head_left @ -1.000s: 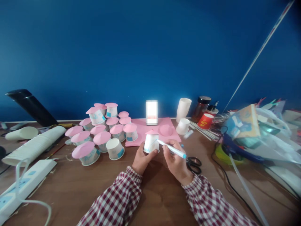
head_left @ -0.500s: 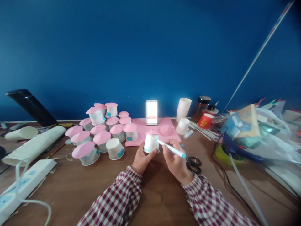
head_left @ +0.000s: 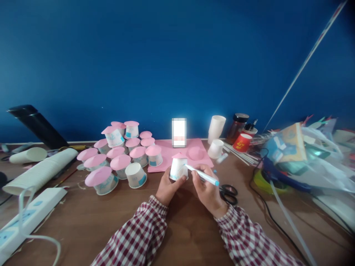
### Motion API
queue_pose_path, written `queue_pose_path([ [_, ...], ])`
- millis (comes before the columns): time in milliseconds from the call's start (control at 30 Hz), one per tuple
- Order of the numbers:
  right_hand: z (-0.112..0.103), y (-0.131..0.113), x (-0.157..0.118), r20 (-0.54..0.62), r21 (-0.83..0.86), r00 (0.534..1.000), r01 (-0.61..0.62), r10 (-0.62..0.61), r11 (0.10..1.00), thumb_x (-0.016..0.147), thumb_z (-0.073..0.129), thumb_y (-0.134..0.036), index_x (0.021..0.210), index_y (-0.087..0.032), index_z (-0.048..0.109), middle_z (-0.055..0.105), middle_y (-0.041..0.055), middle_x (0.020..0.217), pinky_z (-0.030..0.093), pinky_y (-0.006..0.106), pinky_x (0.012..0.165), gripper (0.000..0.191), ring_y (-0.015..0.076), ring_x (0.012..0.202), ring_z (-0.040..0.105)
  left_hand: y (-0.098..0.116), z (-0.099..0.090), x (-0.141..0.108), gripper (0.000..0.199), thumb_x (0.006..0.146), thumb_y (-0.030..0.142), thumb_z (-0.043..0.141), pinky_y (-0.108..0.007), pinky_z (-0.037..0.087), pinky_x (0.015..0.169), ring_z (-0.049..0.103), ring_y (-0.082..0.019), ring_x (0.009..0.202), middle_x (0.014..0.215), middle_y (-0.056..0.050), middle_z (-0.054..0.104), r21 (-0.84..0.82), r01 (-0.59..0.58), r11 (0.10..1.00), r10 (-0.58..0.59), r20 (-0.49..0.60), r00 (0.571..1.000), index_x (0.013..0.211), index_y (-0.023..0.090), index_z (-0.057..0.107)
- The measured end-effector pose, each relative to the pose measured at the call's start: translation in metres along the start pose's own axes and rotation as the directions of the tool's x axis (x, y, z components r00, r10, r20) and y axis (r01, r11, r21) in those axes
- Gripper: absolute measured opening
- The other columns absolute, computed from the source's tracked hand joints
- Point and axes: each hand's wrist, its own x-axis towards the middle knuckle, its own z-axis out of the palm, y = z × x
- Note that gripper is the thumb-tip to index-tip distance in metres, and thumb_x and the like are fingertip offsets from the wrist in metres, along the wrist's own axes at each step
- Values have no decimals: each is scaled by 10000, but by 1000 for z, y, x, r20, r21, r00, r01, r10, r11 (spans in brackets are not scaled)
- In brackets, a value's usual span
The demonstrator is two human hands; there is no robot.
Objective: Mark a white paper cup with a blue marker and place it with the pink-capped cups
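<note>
My left hand (head_left: 168,186) is closed around the lower side of an upside-down white paper cup (head_left: 178,167), which has a small pink paper cone on top and blue marks near its rim. In my right hand (head_left: 206,188) is a white marker pen (head_left: 202,174) with a light blue end, pinched between thumb and fingers. The pen's tip meets or nearly meets the right side of the cup. Behind the cup lies a sheet of pink paper (head_left: 163,147) with a round pink cone (head_left: 195,153) on it.
Several cups with pink cone tops (head_left: 120,162) and a bare upturned cup (head_left: 135,175) stand to the left. Black scissors (head_left: 229,194) lie by my right wrist. A power strip (head_left: 33,218) is at far left; a glue gun (head_left: 283,179) and plastic bags (head_left: 327,151) are at right.
Almost nothing differs. Both hands, the cup and the pen keep nearly the same place, with the pen tip still at the cup's right side.
</note>
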Motion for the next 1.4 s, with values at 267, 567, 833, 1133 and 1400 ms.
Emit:
queue_pose_path([
  [267, -1, -3, 1, -4, -17, 1000, -1, 1, 1000, 861, 493, -247, 889, -179, 533, 591, 27, 787, 484, 250, 671, 84, 140, 706, 579, 0, -1, 0, 547, 671, 363, 704, -317, 464, 798, 586, -201, 882, 1006, -98, 633, 4, 10, 1000, -10, -18, 1000, 1129, 123, 528],
  [567, 0, -1, 0, 2, -4, 1000, -1, 1, 1000, 863, 493, -245, 895, -179, 529, 591, 42, 804, 493, 272, 695, 82, 155, 730, 582, 1, -1, 0, 523, 672, 371, 700, -318, 464, 791, 589, -200, 873, 987, -94, 638, 10, 1, 1000, -1, -20, 1000, 1105, 125, 540],
  [833, 0, 0, -1, 21, 8, 1000, -13, 13, 1000, 861, 495, -239, 911, -177, 530, 591, 42, 819, 496, 270, 706, 87, 154, 743, 592, 0, -1, 0, 510, 680, 372, 695, -310, 466, 765, 581, -184, 837, 956, -79, 631, 18, 5, 1000, -5, -2, 1000, 1099, 129, 535],
  [1133, 0, -1, 1, -23, -25, 1000, 19, -20, 999, 870, 484, -258, 895, -181, 533, 589, 38, 800, 484, 270, 679, 94, 151, 725, 575, 4, 0, -1, 526, 672, 375, 702, -315, 464, 781, 586, -198, 856, 967, -91, 640, 16, 8, 1000, -8, 3, 1000, 1105, 123, 544],
  [1400, 1, 1, 2, -32, -32, 999, 12, -13, 999, 876, 476, -277, 891, -184, 534, 591, 35, 794, 479, 265, 666, 111, 151, 712, 573, 4, 1, -2, 540, 658, 374, 711, -310, 461, 789, 592, -202, 871, 985, -92, 646, -14, 16, 1000, -16, -27, 1000, 1109, 123, 550],
])
